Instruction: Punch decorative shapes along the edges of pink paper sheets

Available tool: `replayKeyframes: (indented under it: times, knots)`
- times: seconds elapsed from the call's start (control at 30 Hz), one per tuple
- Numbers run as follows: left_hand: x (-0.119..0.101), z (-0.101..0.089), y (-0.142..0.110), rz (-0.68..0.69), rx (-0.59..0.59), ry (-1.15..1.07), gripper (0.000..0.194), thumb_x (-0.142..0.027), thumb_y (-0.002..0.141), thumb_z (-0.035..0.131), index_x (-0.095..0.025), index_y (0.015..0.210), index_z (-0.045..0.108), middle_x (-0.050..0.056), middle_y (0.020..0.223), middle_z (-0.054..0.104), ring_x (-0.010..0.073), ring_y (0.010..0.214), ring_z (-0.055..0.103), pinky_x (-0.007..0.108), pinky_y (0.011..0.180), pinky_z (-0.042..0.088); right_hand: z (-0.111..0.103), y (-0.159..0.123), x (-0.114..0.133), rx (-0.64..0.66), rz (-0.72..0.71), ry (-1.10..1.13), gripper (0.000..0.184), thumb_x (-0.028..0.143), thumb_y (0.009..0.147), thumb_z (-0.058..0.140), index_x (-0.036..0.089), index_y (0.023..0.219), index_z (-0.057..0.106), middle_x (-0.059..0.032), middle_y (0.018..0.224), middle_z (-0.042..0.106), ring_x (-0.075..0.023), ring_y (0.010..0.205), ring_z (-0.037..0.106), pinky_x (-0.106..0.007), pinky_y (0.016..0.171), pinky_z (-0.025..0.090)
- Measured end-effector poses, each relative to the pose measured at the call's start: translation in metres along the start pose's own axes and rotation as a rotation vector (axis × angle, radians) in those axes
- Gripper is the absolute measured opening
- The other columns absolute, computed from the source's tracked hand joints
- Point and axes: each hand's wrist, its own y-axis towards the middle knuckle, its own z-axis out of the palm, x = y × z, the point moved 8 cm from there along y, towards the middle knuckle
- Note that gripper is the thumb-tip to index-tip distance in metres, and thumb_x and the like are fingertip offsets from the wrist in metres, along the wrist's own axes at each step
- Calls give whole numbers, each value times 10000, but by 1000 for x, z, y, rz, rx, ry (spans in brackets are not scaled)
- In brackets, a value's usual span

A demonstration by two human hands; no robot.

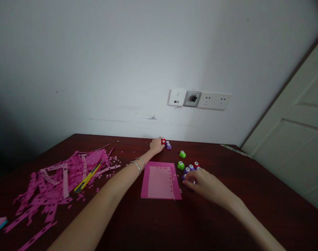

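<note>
At the back of the table my left hand (pixel 157 144), fingers curled, is closed against a red paper punch (pixel 163 141); part of the grip is hidden. Right beside it is a purple punch (pixel 168 145). My right hand (pixel 204 183) curves over a cluster at the right, thumb and fingers bent around a purple punch (pixel 184 177) mostly covered by the hand. More purple punches (pixel 191 167) and a red one (pixel 196 164) lie just beyond its knuckles. Two green punches (pixel 182 154) rest apart, behind that cluster. Between my arms lies a pale pink sheet (pixel 159 183) with small holes along its top and right edges.
Beneath the pale sheet is a darker pink card (pixel 144 190). Punched pink paper strips (pixel 66 177) are heaped at the left, with a yellow utility knife (pixel 89 177) on them and tiny cut-outs (pixel 113 162) scattered about. A ruler-like strip (pixel 234 150) lies back right. Wall sockets (pixel 213 101) are behind.
</note>
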Motion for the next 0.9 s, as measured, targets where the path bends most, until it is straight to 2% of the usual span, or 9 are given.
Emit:
replayKeyframes:
  times: [0.23,0.4,0.53,0.7,0.9]
  knots:
    - [-2,4,7,-35,-30,40,379,-430,740,554,-215,1051,536,119,1083,600,272,1046,531,356,819,406,1,1,-1,-2,2,-19,263,390,828,491,218,813,690,-73,790,658,-202,708,603,-267,580,367]
    - [0,4,8,-33,-45,24,362,-394,741,551,-209,1052,556,116,1061,615,259,1012,552,331,781,418,1,1,-2,-5,11,-24,266,393,833,479,229,812,688,-64,778,661,-202,707,609,-267,577,360]
    - [10,0,7,-41,-32,-15,286,-390,722,564,-198,924,626,101,943,655,236,928,590,284,712,424,1,2,-4,-8,13,-36,252,392,827,488,229,831,680,-65,799,665,-203,704,609,-264,573,360]
    - [20,-24,-2,49,-11,-97,253,-384,717,544,-167,782,658,59,773,664,189,762,608,247,627,405,0,3,-8,-5,19,-17,246,392,825,495,213,803,663,-68,845,660,-201,716,605,-243,560,366]
    - [25,-76,-35,235,-17,-214,255,-359,685,566,-134,768,655,40,752,657,143,700,580,221,605,384,-1,2,-6,-13,-18,36,249,383,829,491,202,792,659,-62,810,664,-201,708,603,-242,571,375]
